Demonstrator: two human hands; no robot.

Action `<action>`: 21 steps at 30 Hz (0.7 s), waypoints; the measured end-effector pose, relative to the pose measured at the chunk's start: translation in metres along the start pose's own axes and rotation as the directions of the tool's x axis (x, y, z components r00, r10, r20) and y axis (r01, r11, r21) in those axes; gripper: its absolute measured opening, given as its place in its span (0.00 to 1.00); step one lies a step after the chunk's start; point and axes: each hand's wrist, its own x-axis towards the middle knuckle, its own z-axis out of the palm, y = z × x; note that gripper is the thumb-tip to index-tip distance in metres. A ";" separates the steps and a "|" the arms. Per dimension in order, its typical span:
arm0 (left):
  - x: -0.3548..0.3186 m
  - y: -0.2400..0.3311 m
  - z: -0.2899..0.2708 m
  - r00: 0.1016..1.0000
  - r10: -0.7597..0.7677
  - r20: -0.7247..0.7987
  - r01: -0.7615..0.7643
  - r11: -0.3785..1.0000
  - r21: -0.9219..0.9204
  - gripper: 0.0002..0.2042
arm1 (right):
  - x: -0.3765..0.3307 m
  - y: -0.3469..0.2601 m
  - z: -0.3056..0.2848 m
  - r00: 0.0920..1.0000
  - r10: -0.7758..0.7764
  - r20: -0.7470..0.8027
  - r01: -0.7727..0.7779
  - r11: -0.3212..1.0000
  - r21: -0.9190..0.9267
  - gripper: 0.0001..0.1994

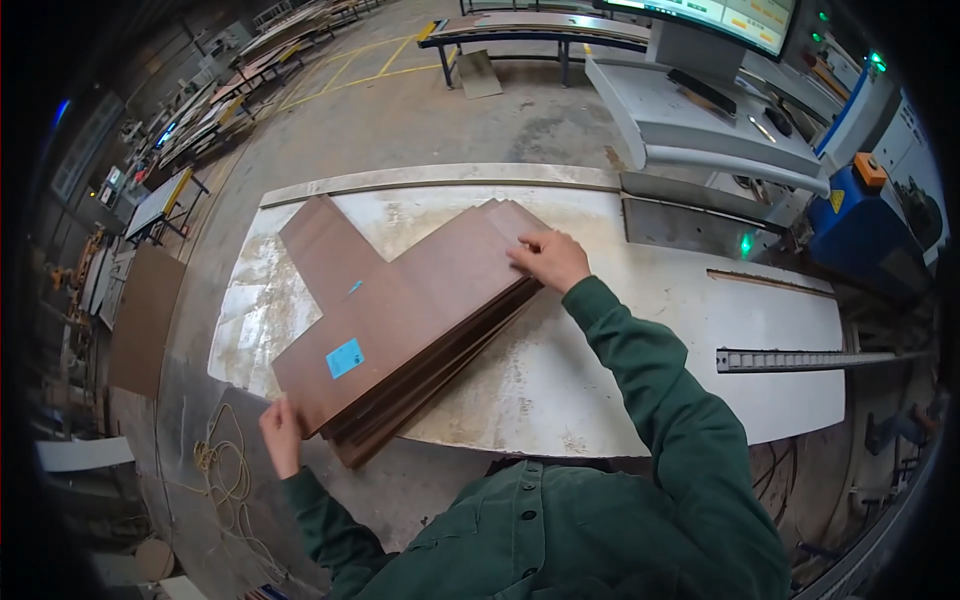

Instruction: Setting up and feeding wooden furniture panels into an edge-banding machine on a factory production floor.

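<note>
Currently, I see a stack of brown panels [400, 330] lying diagonally on the white table [640, 360], with its near corner overhanging the table's front edge. The left hand [281, 432] is at that overhanging corner — fingers closed on the edge of the top panels, so I judge this grip closed on the stack. The right hand [550, 258] lies on the stack's far corner, palm down with fingers curled over the edge; it presses rather than clamps, and I cannot tell whether it encloses anything. A blue label [344, 357] sits on the top panel near the left-hand end. One separate panel [325, 245] lies partly under the stack, angled off toward the table's far left.

Progress, as I judge it: the panels are gathered but not squared — their edges fan out along the stack's near side. Aligning remains. A coiled cord [225, 470] lies on the floor left of the stack.
</note>
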 end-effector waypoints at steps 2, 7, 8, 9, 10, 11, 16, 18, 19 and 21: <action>-0.010 0.001 0.037 0.957 0.058 -0.283 -0.084 0.993 -0.081 0.19 | -0.004 0.007 0.014 0.996 -0.068 0.055 0.078 0.977 -0.201 0.15; -0.033 0.033 0.045 0.933 -0.078 -0.353 -0.100 0.883 -0.458 0.17 | -0.015 0.036 0.031 0.994 0.000 -0.113 0.028 0.969 0.246 0.14; -0.035 0.042 0.040 0.947 -0.125 -0.297 -0.060 0.837 -0.544 0.17 | -0.018 0.038 0.029 0.995 0.031 -0.093 0.001 0.947 0.322 0.13; -0.039 0.048 0.038 0.958 -0.165 -0.234 -0.018 0.782 -0.623 0.17 | -0.021 0.041 0.027 0.996 0.062 -0.071 -0.029 0.918 0.395 0.13; -0.043 0.049 0.038 0.959 -0.163 -0.230 -0.019 0.777 -0.630 0.17 | -0.024 0.043 0.026 0.995 0.061 -0.078 -0.026 0.921 0.388 0.13; -0.045 0.047 0.036 0.958 -0.196 -0.208 0.007 0.743 -0.669 0.15 | -0.028 0.043 0.026 0.984 0.180 -0.010 -0.150 0.849 0.507 0.12; -0.082 0.051 0.040 0.955 -0.290 -0.063 0.117 0.562 -0.819 0.12 | -0.073 0.059 0.004 0.897 0.371 0.240 -0.346 0.250 0.904 0.11; -0.106 0.055 0.042 0.966 -0.257 -0.011 0.129 0.523 -0.842 0.12 | -0.097 0.071 -0.017 0.916 0.353 0.189 -0.277 0.219 0.936 0.11; -0.119 0.056 0.042 0.972 -0.234 0.034 0.147 0.484 -0.863 0.11 | -0.110 0.078 -0.029 0.933 0.330 0.146 -0.217 0.188 0.958 0.11; -0.149 0.073 0.043 0.970 -0.212 0.120 0.204 0.440 -0.874 0.12 | -0.139 0.092 -0.061 0.929 0.358 0.091 -0.186 0.240 0.953 0.12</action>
